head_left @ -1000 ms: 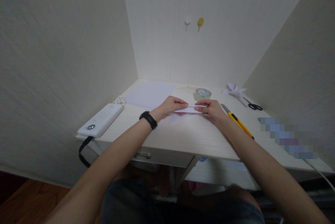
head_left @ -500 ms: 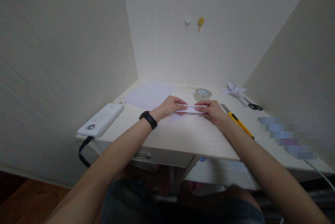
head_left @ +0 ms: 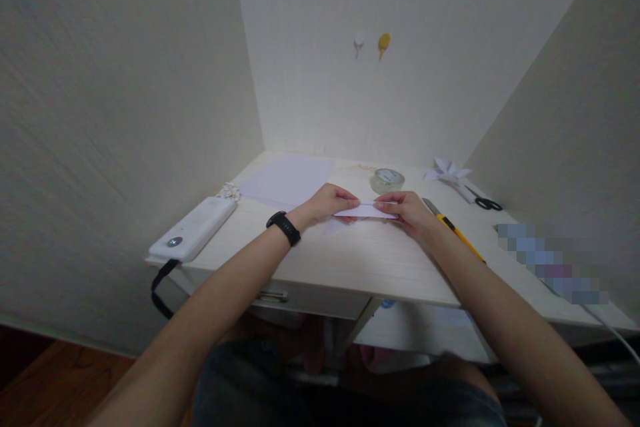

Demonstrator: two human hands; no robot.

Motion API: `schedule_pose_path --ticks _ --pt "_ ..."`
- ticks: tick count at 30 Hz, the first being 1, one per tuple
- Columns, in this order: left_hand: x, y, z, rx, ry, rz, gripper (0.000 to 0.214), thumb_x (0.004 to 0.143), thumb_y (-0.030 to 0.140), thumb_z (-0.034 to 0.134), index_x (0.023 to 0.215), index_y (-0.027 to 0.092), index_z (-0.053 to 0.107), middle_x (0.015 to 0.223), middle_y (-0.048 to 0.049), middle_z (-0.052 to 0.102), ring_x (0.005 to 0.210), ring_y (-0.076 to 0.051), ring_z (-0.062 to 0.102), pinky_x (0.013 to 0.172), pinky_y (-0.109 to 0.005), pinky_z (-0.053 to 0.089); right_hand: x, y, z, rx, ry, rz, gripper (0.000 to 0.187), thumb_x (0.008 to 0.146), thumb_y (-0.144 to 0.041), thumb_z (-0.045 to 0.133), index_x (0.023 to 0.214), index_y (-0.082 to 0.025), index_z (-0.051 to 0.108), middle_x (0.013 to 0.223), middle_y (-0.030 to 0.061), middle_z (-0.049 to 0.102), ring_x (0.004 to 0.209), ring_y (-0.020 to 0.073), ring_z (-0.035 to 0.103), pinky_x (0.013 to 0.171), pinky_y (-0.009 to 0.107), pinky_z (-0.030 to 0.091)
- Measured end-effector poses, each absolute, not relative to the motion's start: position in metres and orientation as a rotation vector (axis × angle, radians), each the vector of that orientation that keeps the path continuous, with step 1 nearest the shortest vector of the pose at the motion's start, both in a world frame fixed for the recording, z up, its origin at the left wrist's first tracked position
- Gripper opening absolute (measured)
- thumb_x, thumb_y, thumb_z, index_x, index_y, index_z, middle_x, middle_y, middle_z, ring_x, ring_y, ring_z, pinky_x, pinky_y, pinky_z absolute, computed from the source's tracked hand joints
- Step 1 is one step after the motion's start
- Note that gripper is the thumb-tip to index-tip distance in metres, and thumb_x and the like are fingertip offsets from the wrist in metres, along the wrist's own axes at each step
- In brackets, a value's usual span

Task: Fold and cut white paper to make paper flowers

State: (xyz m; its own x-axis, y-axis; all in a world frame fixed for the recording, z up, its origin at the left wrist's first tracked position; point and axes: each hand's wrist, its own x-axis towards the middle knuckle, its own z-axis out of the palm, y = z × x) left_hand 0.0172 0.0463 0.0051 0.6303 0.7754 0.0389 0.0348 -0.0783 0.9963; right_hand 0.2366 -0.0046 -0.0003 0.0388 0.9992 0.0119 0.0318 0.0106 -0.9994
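Note:
A small folded white paper [head_left: 364,211] lies at the middle of the pale wooden desk [head_left: 370,260]. My left hand [head_left: 327,202], with a black band on its wrist, pinches the paper's left end with closed fingers. My right hand [head_left: 404,208] pinches its right end the same way. The fingertips of both hands almost meet over the paper's top edge.
A flat white sheet [head_left: 287,180] lies behind my left hand. A white power bank [head_left: 193,230] rests at the left edge. A tape roll [head_left: 387,180], a yellow utility knife [head_left: 453,228], black-handled scissors [head_left: 480,199] and a folded paper shape [head_left: 447,170] lie to the right.
Both hands have drawn slightly closer together along the paper's top edge. Nothing else on the desk moved.

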Motion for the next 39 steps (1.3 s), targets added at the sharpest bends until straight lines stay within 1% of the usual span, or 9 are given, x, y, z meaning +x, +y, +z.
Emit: schedule_pose_path --ticks 5,9,13,19,21,26,29,33,39 --pt "0.017 0.048 0.004 1.52 0.699 0.789 0.024 0.072 0.021 0.084 0.091 0.008 0.076 0.083 -0.0099 0.075 0.066 -0.013 0.068 0.067 -0.029 0.059 0.237 -0.002 -0.004 -1.204 -1.195 1.138 0.036 0.045 -0.036 0.093 0.071 -0.017 0.076 0.065 0.0026 0.069 0.052 0.0109 0.055 0.046 0.023 0.041" --pt "0.017 0.048 0.007 1.507 0.696 0.844 0.025 0.073 0.022 0.083 0.094 0.009 0.076 0.091 -0.0101 0.075 0.07 -0.012 0.066 0.068 -0.028 0.059 0.238 0.0 -0.006 -1.188 -1.214 1.136 0.039 0.048 -0.042 0.092 0.074 -0.017 0.076 0.064 0.0023 0.069 0.05 0.0113 0.054 0.046 0.025 0.043" --pt "0.016 0.045 0.01 1.505 0.674 0.814 0.021 0.076 0.025 0.081 0.087 0.008 0.076 0.086 -0.0098 0.074 0.07 -0.012 0.065 0.068 -0.029 0.059 0.238 0.0 -0.004 -1.184 -1.241 1.156 0.04 0.05 -0.044 0.091 0.073 -0.016 0.075 0.061 0.002 0.067 0.049 0.0113 0.053 0.045 0.025 0.042" --pt "0.014 0.042 0.015 1.539 0.678 0.79 0.024 0.079 0.031 0.078 0.079 0.007 0.075 0.074 -0.0074 0.07 0.063 -0.012 0.062 0.062 -0.027 0.057 0.236 -0.001 -0.003 -1.147 -1.236 1.185 0.04 0.049 -0.045 0.092 0.07 -0.015 0.075 0.06 0.0013 0.064 0.05 0.01 0.051 0.043 0.023 0.041" --pt "0.014 0.042 0.016 1.546 0.697 0.793 0.023 0.078 0.029 0.079 0.076 0.007 0.075 0.071 -0.0065 0.069 0.06 -0.011 0.06 0.06 -0.026 0.055 0.236 -0.001 -0.003 -1.145 -1.227 1.189 0.04 0.049 -0.045 0.092 0.071 -0.015 0.075 0.061 0.0013 0.065 0.05 0.01 0.052 0.043 0.023 0.042" --pt "0.016 0.042 0.017 1.52 0.769 0.859 0.011 0.075 0.018 0.079 0.078 0.008 0.076 0.074 -0.007 0.071 0.062 -0.011 0.06 0.062 -0.026 0.054 0.235 0.0 -0.005 -1.144 -1.204 1.205 0.04 0.05 -0.044 0.092 0.073 -0.015 0.076 0.061 0.0013 0.065 0.049 0.0098 0.051 0.043 0.023 0.043" --pt "0.015 0.041 0.018 1.525 0.779 0.875 0.009 0.073 0.015 0.079 0.079 0.008 0.076 0.076 -0.008 0.072 0.064 -0.012 0.061 0.063 -0.027 0.054 0.235 0.0 -0.006 -1.129 -1.178 1.212 0.041 0.049 -0.042 0.093 0.074 -0.015 0.077 0.063 0.0014 0.066 0.051 0.0094 0.052 0.043 0.021 0.044" --pt "0.014 0.041 0.017 1.527 0.732 0.842 0.017 0.07 0.017 0.082 0.082 0.008 0.077 0.08 -0.0094 0.073 0.068 -0.013 0.062 0.066 -0.029 0.054 0.236 0.001 -0.007 -1.126 -1.171 1.198 0.041 0.049 -0.043 0.093 0.074 -0.015 0.077 0.063 0.0016 0.066 0.051 0.0095 0.053 0.042 0.02 0.045" --pt "0.014 0.045 0.013 1.518 0.712 0.834 0.019 0.071 0.024 0.082 0.077 0.007 0.076 0.074 -0.0077 0.071 0.064 -0.013 0.06 0.062 -0.028 0.053 0.236 0.001 -0.007 -1.108 -1.201 1.222 0.042 0.05 -0.046 0.093 0.071 -0.013 0.075 0.06 0.0007 0.065 0.048 0.0085 0.052 0.042 0.02 0.047"
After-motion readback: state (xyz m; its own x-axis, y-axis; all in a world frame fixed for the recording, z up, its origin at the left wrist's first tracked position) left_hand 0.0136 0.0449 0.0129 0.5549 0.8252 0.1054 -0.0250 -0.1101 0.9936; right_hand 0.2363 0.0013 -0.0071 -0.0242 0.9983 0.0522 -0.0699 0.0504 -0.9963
